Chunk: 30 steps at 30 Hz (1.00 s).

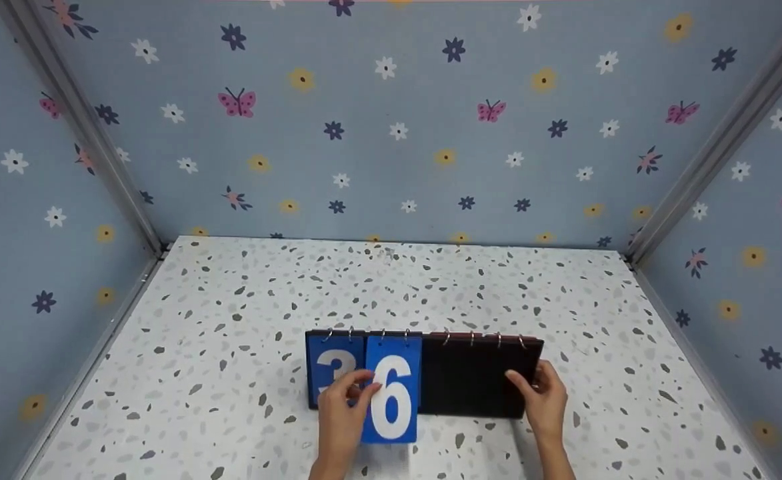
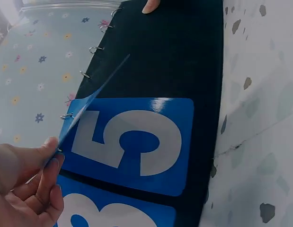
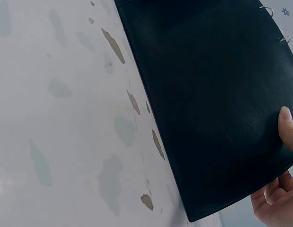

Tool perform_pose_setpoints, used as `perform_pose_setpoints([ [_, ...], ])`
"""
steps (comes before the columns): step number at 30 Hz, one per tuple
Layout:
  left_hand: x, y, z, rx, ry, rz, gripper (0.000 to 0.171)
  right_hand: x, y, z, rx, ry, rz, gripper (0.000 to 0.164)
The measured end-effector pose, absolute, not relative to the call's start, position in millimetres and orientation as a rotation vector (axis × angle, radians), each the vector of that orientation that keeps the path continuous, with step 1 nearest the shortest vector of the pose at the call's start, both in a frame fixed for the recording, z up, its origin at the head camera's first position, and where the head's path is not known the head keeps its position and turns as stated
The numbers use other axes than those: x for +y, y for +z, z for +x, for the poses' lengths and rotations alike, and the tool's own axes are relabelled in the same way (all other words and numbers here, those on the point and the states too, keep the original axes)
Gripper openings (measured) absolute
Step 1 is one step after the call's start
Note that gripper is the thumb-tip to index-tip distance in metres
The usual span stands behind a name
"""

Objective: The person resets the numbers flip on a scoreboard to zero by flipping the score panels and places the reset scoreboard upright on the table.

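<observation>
A black flip scoreboard (image 1: 474,380) stands on the table, its cards hung on metal rings along the top edge. My left hand (image 1: 345,407) pinches the left edge of a blue number card (image 1: 392,393) showing a white 6. That card is lifted off the board, and in the left wrist view the lifted card (image 2: 95,97) appears nearly edge-on, with a blue 5 card (image 2: 177,142) behind it. Left of it hangs a blue 3 card (image 1: 327,350), partly covered by the left hand. My right hand (image 1: 547,403) grips the board's right edge, thumb on the black front, fingers behind.
The scoreboard rests on a white speckled table (image 1: 391,287). Blue panels printed with flowers and butterflies, including a back panel (image 1: 424,160), stand around it, with grey metal posts at the corners. More rings (image 1: 497,340) line the board's right half.
</observation>
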<state>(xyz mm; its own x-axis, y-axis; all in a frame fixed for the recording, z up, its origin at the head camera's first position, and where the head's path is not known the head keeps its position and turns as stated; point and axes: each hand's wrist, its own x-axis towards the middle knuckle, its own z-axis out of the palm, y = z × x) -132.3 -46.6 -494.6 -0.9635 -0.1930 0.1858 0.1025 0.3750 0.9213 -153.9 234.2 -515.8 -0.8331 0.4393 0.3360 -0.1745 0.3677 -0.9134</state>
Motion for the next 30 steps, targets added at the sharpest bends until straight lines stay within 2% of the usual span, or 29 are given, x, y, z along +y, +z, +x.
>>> perform_pose_setpoints([
  [4, -53.3, -490.9, -130.1, -2.297, -1.737, -0.014, 0.012, 234.6, -516.8, -154.1, -2.094, 1.499, -0.227, 0.025],
  [12, -59.2, -487.3, -131.9, -2.110, -1.911, -0.230, 0.020, 235.1, -517.2, -154.2, -2.106, 1.476, -0.206, 0.023],
  [18, -55.2, -476.1, -138.2, -2.040, -1.748, -0.241, 0.023, 235.1, -516.8, -154.5, -2.112, 1.472, -0.226, 0.023],
  [24, -51.3, -453.6, -148.4, -1.805, -1.538, -0.422, 0.022, 235.4, -517.5, -154.9, -2.100, 1.485, -0.225, 0.024],
  [30, -50.0, -461.8, -175.4, -1.698, -1.544, -0.495, 0.020, 235.5, -517.9, -155.0, -2.092, 1.497, -0.221, 0.024],
])
